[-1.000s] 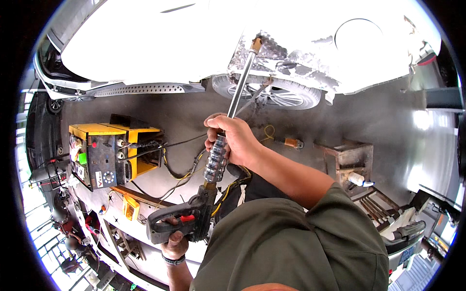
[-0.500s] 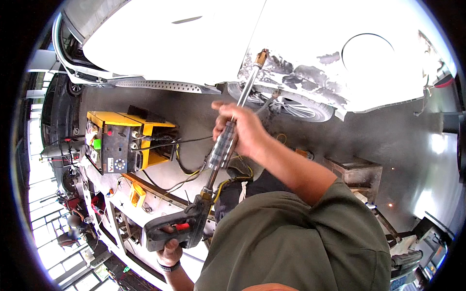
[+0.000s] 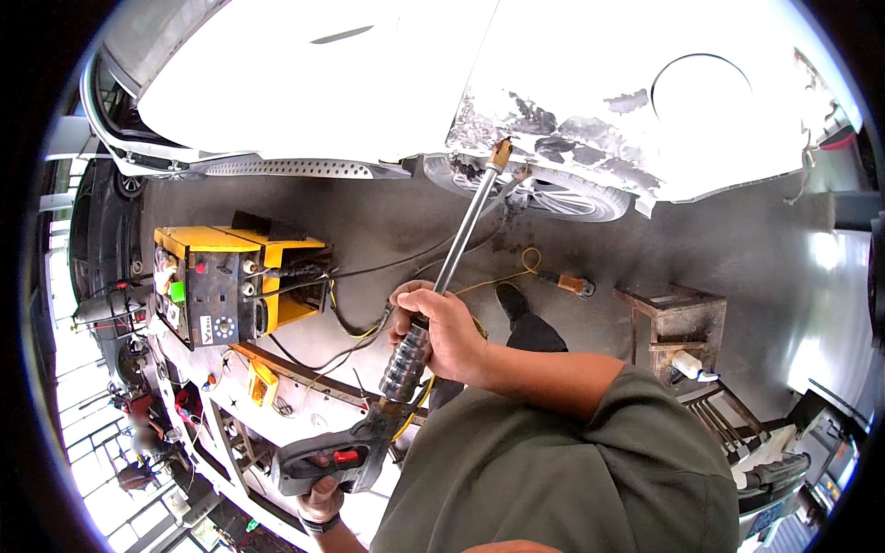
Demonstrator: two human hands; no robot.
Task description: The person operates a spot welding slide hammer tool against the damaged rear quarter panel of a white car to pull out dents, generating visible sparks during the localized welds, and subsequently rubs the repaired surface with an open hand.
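Note:
I hold a dent puller with both hands. My left hand (image 3: pixel 320 498) is closed on its black pistol grip (image 3: pixel 313 461), which has a red trigger, low beside my body. My right hand (image 3: pixel 433 327) is wrapped round the top of the ribbed steel slide weight (image 3: pixel 402 364), which sits down by the grip's front. From there a chrome rod (image 3: pixel 461 235) runs up to a brass tip (image 3: pixel 501 154) over the scuffed lower panel (image 3: pixel 572 143) of a white car (image 3: pixel 277 83), above the wheel (image 3: pixel 590 205). I cannot tell whether the tip touches the panel.
A yellow and black machine (image 3: pixel 212 295) with cables stands at left, beside a long white part (image 3: pixel 286 419) with a yellow tool (image 3: pixel 261 382) on it. An angle grinder (image 3: pixel 570 284) lies on the floor. A wooden stool (image 3: pixel 673 323) stands at right. A dark car (image 3: pixel 101 221) is at far left.
My right hand has slid down toward the grip with the weight. The tip now sits closer to the panel's lower edge. My dark shoe has come into view.

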